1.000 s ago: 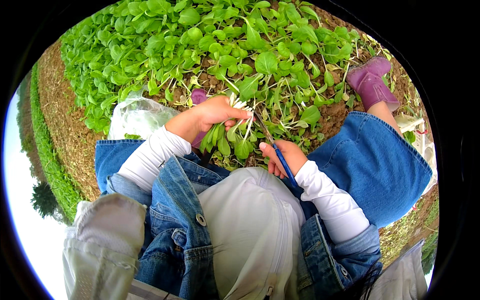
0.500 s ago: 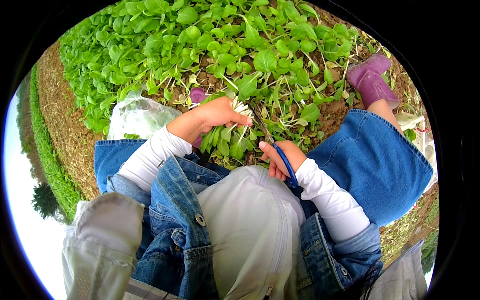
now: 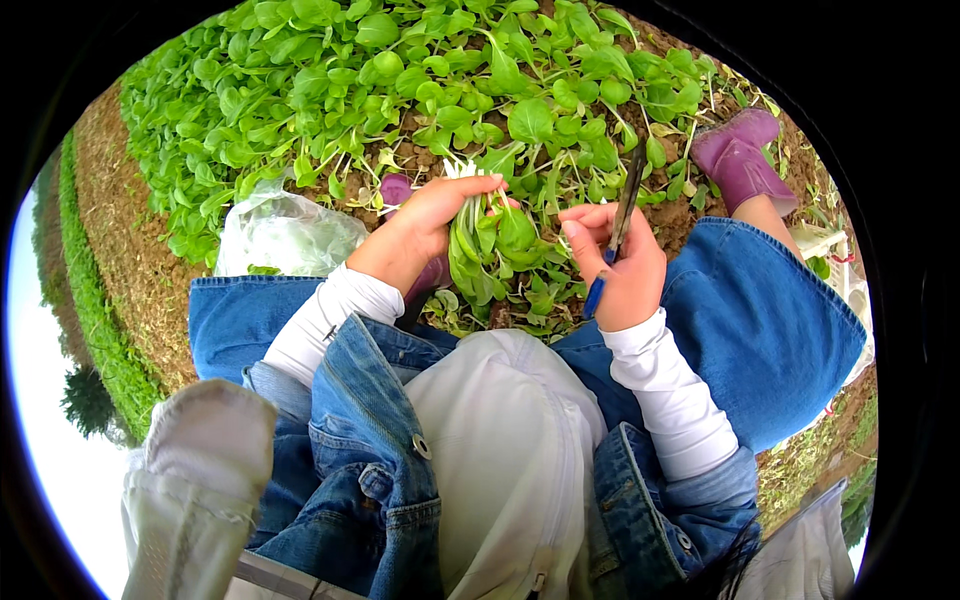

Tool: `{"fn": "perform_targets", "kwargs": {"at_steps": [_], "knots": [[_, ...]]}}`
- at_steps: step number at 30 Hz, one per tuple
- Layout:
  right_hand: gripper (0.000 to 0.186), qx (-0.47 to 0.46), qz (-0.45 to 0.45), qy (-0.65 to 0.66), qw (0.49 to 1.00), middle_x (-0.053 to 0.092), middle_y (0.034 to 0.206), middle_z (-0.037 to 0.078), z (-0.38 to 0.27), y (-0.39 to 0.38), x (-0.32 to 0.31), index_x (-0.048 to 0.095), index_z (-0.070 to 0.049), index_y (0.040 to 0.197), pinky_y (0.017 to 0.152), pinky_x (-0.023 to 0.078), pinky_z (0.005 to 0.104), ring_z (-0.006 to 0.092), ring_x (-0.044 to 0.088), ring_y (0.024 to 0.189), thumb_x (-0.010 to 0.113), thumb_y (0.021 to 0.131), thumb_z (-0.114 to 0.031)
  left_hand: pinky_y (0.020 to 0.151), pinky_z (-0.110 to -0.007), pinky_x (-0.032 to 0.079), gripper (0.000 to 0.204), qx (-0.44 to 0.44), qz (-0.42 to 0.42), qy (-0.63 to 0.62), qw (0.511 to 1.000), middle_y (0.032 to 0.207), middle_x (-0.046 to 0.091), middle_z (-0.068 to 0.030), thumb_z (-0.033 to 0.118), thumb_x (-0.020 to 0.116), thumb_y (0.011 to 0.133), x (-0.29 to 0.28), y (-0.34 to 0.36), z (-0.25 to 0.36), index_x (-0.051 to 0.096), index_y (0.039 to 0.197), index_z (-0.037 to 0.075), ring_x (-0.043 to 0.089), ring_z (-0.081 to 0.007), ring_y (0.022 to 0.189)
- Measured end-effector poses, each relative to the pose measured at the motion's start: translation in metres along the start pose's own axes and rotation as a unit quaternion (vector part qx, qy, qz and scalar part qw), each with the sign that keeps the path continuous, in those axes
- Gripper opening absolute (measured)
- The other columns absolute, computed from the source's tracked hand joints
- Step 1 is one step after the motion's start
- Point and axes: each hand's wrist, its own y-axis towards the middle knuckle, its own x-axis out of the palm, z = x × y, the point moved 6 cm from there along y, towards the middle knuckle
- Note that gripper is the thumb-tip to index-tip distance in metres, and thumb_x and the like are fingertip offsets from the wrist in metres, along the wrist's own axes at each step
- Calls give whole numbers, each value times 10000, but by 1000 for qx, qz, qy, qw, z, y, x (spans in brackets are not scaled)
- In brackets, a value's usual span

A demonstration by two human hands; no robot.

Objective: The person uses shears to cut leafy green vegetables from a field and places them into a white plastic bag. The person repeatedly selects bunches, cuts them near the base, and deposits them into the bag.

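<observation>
My left hand [image 3: 418,220] is closed round a bunch of leafy greens [image 3: 478,255], its pale stems upward and its leaves hanging down. To the right, my right hand [image 3: 637,278] is turned with the palm partly up. It keeps hold of scissors [image 3: 627,200] with blue handles, the dark blades pointing up and away. Thumb and fingers of that hand reach toward the bunch, with a small gap between. Part of the scissor handles is hidden in the palm.
A dense bed of leafy greens [image 3: 240,110] spreads beyond my hands, with brown soil showing between plants. A clear plastic bag [image 3: 285,240] lies by my left knee. Purple boots [image 3: 742,165] stand on both sides. A white crate-like thing [image 3: 822,243] is at far right.
The bunch has tilted, its stems now pointing away and its leaves hanging to the right. My right hand has moved right and turned over, swinging the scissors' blades away from the stems.
</observation>
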Motion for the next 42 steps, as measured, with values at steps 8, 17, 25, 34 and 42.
{"fn": "perform_targets", "kwargs": {"at_steps": [8,17,25,34,42], "knots": [[345,-261,-111,-217,934,559,774,44,-24,-3,26,471,-65,794,663,405,315,241,516,721,635,521,69,499,-261,455,114,108,47,112,987,754,597,-54,100,589,755,16,5,-8,591,819,6,562,-144,596],[232,6,-40,78,996,546,720,44,13,7,22,451,-60,771,622,430,255,135,541,667,607,660,71,518,-250,433,111,154,58,59,985,747,589,-43,105,597,756,19,10,-14,587,813,10,530,-118,597],[229,142,80,349,923,570,820,107,38,11,7,432,-64,760,600,469,236,144,544,646,595,699,85,517,-231,456,213,78,-23,-31,996,829,604,-71,201,578,782,30,0,-11,555,911,33,505,-91,572],[224,173,138,418,881,570,832,94,44,12,-5,446,-88,760,606,488,269,174,562,654,607,704,57,575,-197,423,266,119,-97,96,984,802,600,-55,130,636,734,35,-1,-8,551,958,14,501,-78,619],[224,153,145,433,876,572,827,95,41,18,-13,447,-83,767,624,486,273,180,562,672,613,703,52,531,-214,409,188,129,-123,249,952,718,597,-39,124,669,700,37,-4,-5,588,831,16,523,-92,617]]}}
